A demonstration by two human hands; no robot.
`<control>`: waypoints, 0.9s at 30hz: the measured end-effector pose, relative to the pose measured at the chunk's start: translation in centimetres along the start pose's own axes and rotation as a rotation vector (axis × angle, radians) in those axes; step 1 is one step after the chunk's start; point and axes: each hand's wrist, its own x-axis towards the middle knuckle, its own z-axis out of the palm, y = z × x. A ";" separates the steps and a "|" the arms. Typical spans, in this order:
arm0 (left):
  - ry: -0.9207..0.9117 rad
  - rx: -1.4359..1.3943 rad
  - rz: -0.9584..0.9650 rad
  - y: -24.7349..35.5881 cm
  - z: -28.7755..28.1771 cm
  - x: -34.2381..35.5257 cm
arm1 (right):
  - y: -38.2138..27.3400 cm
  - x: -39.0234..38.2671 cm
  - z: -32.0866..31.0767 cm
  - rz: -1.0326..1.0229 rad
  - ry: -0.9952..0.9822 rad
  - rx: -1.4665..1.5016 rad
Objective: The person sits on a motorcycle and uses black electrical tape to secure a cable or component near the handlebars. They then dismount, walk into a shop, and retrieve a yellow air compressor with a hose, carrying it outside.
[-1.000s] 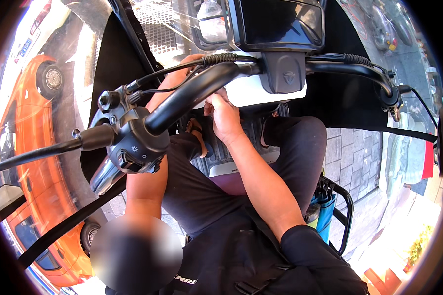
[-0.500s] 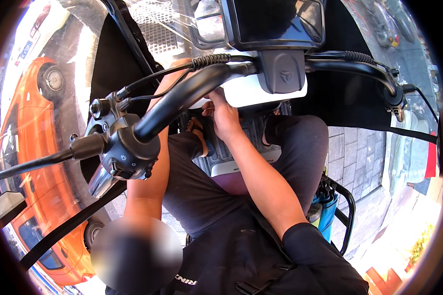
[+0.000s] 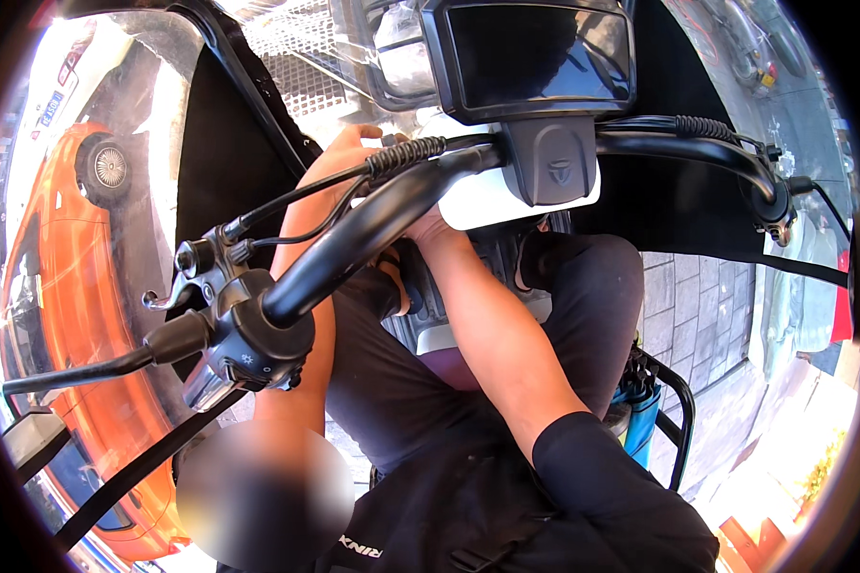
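Observation:
A black handlebar (image 3: 373, 224) of a scooter or similar vehicle crosses in front of me, its cables running along the tube. Beyond its left half is my left hand (image 3: 349, 153), fingers bent and partly covered by the cables; what they close on is hidden. My right hand (image 3: 430, 227) reaches under the same tube, beside the white panel (image 3: 478, 202) below the display (image 3: 543, 59). The tube covers its fingers, so their hold does not show. The left grip and switch housing (image 3: 258, 329) stand free of both hands.
Black fabric shields (image 3: 225, 143) flank the handlebar behind a clear windscreen. To the left an orange car (image 3: 76, 286) is parked close by. A folded blue umbrella (image 3: 642, 420) sits by a black side rail (image 3: 683, 420) on the right, over grey paving (image 3: 698, 296).
My left hand has risen into view beyond the handlebar. My right hand has slid forward, its fingers passing behind the tube. The handlebar and display sit slightly lower in the picture.

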 end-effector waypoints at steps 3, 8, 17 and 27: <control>0.074 -0.002 -0.051 -2.4 -0.6 1.3 | 0.8 1.0 -0.4 -0.038 -0.037 0.044; 0.155 0.144 0.019 -1.7 -0.1 0.2 | 0.5 0.4 -0.3 -0.056 0.097 -0.092; 0.132 0.116 0.084 -2.8 -0.6 1.5 | 0.7 -1.7 -5.4 0.018 0.041 -0.264; 0.129 0.121 0.134 -2.8 0.3 2.3 | -0.5 -2.3 -6.9 0.008 0.053 -0.569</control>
